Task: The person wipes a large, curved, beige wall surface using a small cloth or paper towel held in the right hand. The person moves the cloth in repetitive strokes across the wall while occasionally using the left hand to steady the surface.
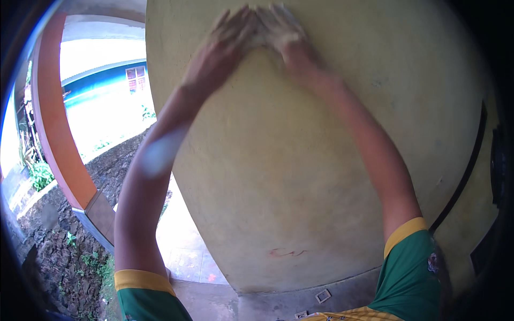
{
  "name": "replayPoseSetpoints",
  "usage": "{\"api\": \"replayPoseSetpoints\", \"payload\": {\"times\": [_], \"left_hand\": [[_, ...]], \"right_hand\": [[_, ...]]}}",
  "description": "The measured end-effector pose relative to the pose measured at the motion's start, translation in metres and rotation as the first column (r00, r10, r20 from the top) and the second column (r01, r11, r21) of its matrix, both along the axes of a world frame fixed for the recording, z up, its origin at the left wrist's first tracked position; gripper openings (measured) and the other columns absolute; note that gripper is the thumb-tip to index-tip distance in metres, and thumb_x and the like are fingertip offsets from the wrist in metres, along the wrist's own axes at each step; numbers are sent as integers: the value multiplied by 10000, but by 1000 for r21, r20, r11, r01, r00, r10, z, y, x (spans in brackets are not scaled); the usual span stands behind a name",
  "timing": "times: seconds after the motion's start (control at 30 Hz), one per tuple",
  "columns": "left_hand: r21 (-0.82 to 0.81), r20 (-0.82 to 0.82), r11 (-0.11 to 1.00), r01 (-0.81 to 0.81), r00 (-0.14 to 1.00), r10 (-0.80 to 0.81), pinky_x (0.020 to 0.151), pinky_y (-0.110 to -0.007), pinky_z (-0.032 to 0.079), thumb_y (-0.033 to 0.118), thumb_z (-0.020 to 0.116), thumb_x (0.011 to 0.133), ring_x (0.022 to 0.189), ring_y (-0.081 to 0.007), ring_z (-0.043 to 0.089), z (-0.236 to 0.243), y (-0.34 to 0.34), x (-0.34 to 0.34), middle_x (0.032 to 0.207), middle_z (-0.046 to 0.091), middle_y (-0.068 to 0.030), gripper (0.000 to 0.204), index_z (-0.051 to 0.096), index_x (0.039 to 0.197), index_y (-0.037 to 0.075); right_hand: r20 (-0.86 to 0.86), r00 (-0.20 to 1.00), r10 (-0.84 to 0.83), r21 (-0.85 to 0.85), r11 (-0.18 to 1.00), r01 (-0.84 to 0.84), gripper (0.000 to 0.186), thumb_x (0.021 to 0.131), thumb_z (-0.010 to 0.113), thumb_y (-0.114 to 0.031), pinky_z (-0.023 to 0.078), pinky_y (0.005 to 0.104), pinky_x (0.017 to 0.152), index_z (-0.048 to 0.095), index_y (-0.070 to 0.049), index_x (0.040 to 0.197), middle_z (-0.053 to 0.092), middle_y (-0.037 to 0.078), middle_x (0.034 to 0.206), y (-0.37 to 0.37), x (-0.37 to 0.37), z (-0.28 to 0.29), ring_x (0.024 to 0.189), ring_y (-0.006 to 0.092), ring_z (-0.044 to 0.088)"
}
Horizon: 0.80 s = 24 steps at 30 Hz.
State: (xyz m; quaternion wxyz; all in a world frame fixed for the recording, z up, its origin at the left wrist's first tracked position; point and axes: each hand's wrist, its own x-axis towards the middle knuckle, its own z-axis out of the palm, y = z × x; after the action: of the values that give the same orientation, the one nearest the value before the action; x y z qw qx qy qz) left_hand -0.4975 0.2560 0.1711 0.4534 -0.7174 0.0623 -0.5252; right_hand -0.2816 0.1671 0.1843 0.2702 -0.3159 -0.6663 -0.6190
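Observation:
Both my arms are raised in front of a plain yellowish-beige wall (300,160). My left hand (233,33) is near the top of the picture, its fingers stretched out and pointing upward. Close beside it, my right hand (279,32) also has its fingers extended, and the fingertips of the two hands come together or nearly so. Motion blurs both hands. Pale, whitish patches show on the right hand; whether they are light or a coating, I cannot tell. No object shows in either hand. The palms are hidden, facing the wall.
An orange pillar (61,117) with a tiled base stands at the left, beside rough stony ground (59,246). Beyond it is a blue building (101,83). A dark strip (466,176) runs down the right side. Two small rectangular pieces (323,296) lie at the wall's foot.

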Motion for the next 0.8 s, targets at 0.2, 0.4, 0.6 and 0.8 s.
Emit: {"api": "replayPoseSetpoints", "payload": {"times": [0.2,0.4,0.6,0.8], "left_hand": [[-469,-203,875,-121,979,27,1311,-481,278,321,675,1009,1595,-362,329,-241,-52,-10,1670,391,-273,782,382,1593,-108],[-402,-10,916,10,1000,-16,1304,-523,265,467,688,989,1599,-391,306,-148,-24,10,1693,350,-267,918,316,1637,-68],[-52,216,998,37,976,-25,1298,-559,251,329,503,1079,1533,-466,379,99,-23,55,1610,435,-333,598,438,1599,39],[-48,192,999,25,981,-16,1332,-516,181,628,480,1068,1622,-377,238,148,-3,76,1692,343,-277,943,294,1624,-110]], "right_hand": [[-140,990,-15,-298,954,-28,563,956,611,-190,279,522,1314,609,36,1472,502,191,1625,-53,-8,-246,1567,401,369],[-131,991,-22,-166,986,0,644,930,677,-251,277,507,1317,573,-51,1533,448,152,1670,-31,-10,-148,1576,365,362],[21,1000,-21,237,971,15,543,1010,579,-168,216,515,1336,540,-118,1549,425,173,1675,-9,7,101,1581,364,342],[9,982,-190,282,942,180,557,1001,576,-152,211,523,1338,531,-141,1555,444,152,1665,-3,28,139,1576,338,359]]}}
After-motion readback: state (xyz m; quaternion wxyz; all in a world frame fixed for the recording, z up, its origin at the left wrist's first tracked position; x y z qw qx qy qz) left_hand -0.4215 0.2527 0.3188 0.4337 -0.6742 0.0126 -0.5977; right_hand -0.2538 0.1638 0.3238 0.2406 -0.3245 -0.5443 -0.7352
